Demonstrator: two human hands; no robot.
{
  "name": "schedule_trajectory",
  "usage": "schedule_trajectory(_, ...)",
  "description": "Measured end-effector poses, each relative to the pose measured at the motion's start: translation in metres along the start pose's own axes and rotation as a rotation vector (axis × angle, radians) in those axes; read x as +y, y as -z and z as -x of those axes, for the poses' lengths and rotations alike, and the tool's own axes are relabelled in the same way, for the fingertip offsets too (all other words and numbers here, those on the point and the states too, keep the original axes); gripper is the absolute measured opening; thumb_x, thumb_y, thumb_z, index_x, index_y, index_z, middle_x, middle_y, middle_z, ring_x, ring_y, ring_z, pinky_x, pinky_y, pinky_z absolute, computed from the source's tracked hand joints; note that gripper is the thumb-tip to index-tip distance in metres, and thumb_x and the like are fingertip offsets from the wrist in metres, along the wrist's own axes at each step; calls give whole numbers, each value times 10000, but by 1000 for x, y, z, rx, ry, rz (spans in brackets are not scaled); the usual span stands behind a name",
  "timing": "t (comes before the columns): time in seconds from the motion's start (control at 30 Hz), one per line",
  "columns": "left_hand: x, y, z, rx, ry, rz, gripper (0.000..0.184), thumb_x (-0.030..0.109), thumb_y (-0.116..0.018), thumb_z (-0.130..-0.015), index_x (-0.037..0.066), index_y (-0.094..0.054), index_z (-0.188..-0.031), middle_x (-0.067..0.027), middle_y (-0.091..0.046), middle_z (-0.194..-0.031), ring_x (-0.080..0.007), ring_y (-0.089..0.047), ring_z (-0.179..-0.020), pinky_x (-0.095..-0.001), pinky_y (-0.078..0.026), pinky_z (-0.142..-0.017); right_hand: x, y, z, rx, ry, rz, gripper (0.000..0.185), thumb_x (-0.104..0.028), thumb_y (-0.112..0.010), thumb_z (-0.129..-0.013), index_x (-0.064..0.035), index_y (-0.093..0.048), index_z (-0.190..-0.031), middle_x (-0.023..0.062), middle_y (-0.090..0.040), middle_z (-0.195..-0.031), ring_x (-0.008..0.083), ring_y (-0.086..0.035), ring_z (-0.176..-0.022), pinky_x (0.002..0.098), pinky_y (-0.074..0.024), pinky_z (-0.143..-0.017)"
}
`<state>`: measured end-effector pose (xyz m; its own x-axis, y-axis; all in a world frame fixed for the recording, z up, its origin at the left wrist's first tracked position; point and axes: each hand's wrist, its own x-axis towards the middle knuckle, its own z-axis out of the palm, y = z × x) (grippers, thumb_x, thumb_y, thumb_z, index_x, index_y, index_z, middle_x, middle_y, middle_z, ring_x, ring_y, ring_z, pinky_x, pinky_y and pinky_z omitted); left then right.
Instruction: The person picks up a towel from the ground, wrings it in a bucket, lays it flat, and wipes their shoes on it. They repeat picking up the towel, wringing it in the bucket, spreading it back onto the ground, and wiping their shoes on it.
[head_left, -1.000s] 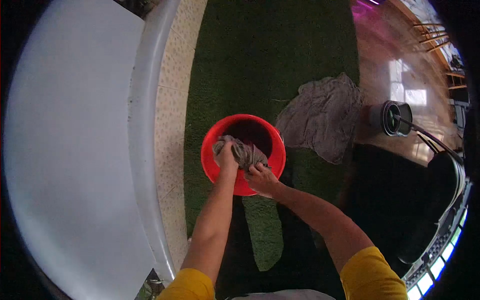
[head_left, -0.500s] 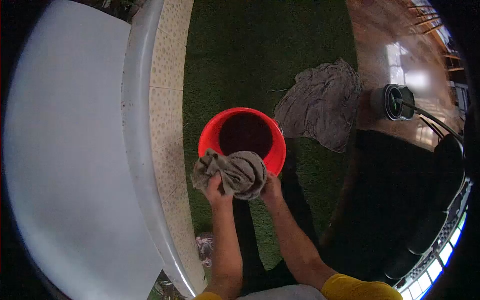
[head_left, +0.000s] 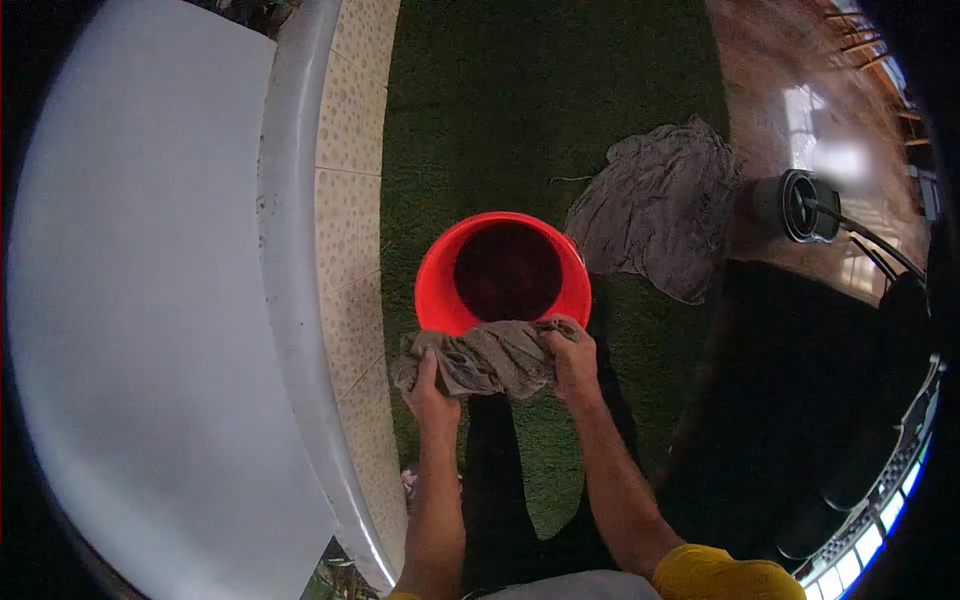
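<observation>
A person's left hand (head_left: 433, 400) and right hand (head_left: 575, 365) grip opposite ends of a bunched cloth (head_left: 497, 362) at the near side of a red bucket (head_left: 434, 288); a rumpled sheet (head_left: 660, 210) lies right.

A grey cloth (head_left: 655, 210) lies spread at the right edge of the green mat (head_left: 530, 90). Left of the mat runs a spotted tile strip (head_left: 347, 230), and farther left a broad white surface (head_left: 150, 300). Right of the mat, a dark bucket (head_left: 770, 205) stands on glossy wooden floor (head_left: 755, 70).
</observation>
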<state>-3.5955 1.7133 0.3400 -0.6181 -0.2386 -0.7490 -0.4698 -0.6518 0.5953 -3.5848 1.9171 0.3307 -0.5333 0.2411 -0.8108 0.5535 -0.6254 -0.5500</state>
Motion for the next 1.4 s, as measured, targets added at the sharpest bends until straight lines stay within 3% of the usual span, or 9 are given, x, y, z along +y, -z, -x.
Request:
schedule_trajectory(0.17, -18, -4, -36, 42, 241, -166, 346, 191, -618, -841, 42, -538, -1143, -105, -584, -1088, -255, -573, -1003, -426, -482, -840, -20, -16, -10, -92, 665, 769, 226, -15, -634, -649, -29, -635, -874, 91, -523, -1037, 216, -579, -933, 329, -492, -752)
schedule_trajectory(0.47, -45, -20, -107, -430, 857, -183, 390, 219, -672, -777, 93, -573, -1133, -86, -598, -1098, -222, -569, -1015, -394, -470, -855, -42, -62, 4, -641, 1150, 1100, 310, -101, -733, -497, -82, -623, -786, 93, -522, -1001, 296, -529, -976, 425, -485, -792)
schedule_trajectory(0.67, -63, -33, -147, -509, 1087, -539, 501, 242, -734, -712, 54, -559, -1143, -103, -606, -1077, -244, -580, -995, -398, -469, -856, -36, -63, 2, -975, 1246, 1164, 235, -212, -657, -539, -108, -611, -745, 65, -494, -931, 275, -514, -970, 409, -481, -808)
schedule_trajectory(0.77, -68, -45, -157, -544, 1009, -924, 559, 253, -766, -680, 35, -552, -1147, -112, -611, -1066, -255, -586, -985, -401, -469, -857, -35, -62, 3, -1104, 1249, 1199, 207, -232, -631, -563, -109, -609, -729, 53, -487, -889, 265, -516, -950, 395, -482, -808)
schedule_trajectory(1.07, -108, -79, -145, -686, 158, -1830, 568, 234, -755, -600, 28, -577, -1099, -159, -628, -1017, -232, -605, -946, -337, -479, -832, 82, -54, -36, -1058, 1087, 1303, 221, -215, -583, -663, 1, -617, -695, 98, -573, -791, 260, -562, -780, 375, -481, -772)
schedule_trajectory(1.1, -110, -71, -149, -661, 147, -1804, 551, 224, -753, -600, 31, -578, -1086, -158, -630, -995, -225, -607, -927, -334, -483, -818, 100, -51, -49, -1044, 1283, 1334, 255, -202, -571, -699, 33, -625, -780, 131, -586, -827, 267, -572, -813, 395, -463, -818)
schedule_trajectory(1.17, -118, -69, -155, -633, 117, -1735, 518, 205, -749, -600, 37, -579, -1060, -156, -633, -950, -210, -612, -891, -330, -490, -789, 116, -35, -57, -1053, 1246, 1358, 233, -191, -579, -697, -5, -636, -826, 116, -583, -836, 268, -564, -825, 409, -442, -847)
schedule_trajectory(1.3, -88, -74, -134, -189, 96, -1175, 412, 110, -716, -655, 42, -573, -1036, -123, -613, -935, -202, -603, -847, -332, -496, -744, 56, -10, -44, -1121, 1146, 1403, 222, -141, -594, -672, -93, -635, -885, 79, -577, -885, 253, -547, -848, 414, -412, -861)
schedule_trajectory(1.4, -73, -55, -128, -19, -18, -612, 354, 39, -683, -693, 37, -571, -1028, -91, -600, -940, -203, -598, -839, -335, -497, -727, 21, -2, -25, -611, 985, 1281, 220, -133, -613, -658, -124, -622, -878, 51, -557, -888, 252, -538, -850, 410, -405, -847)
